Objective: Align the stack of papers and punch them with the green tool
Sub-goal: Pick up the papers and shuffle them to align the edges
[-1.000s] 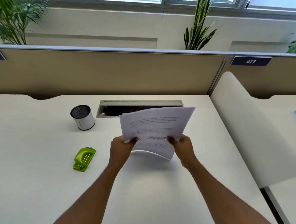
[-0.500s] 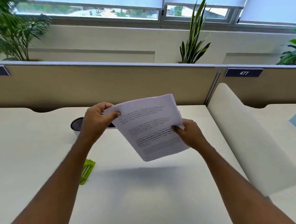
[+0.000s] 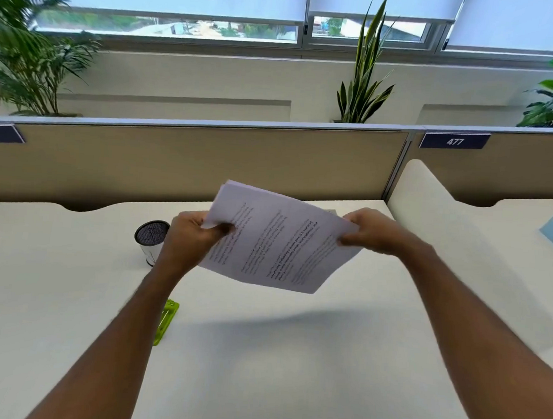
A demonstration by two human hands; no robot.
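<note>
The worktop (image 3: 273, 372) is mostly bare under the hands, so there's room to tap edges square. The papers (image 3: 279, 242) hang in mid-air, tilted, text running sideways, probably turned so a long edge can drop flat. Left hand (image 3: 191, 239) has its fingers (image 3: 226, 228) pinched on the near-left corner, right hand (image 3: 375, 232) is clamped on the opposite edge, so both are gripping the papers. The punch (image 3: 165, 324) sits below the left fingers, half hidden by the forearm, untouched. The cup (image 3: 150, 241) stands just left of them.
</note>
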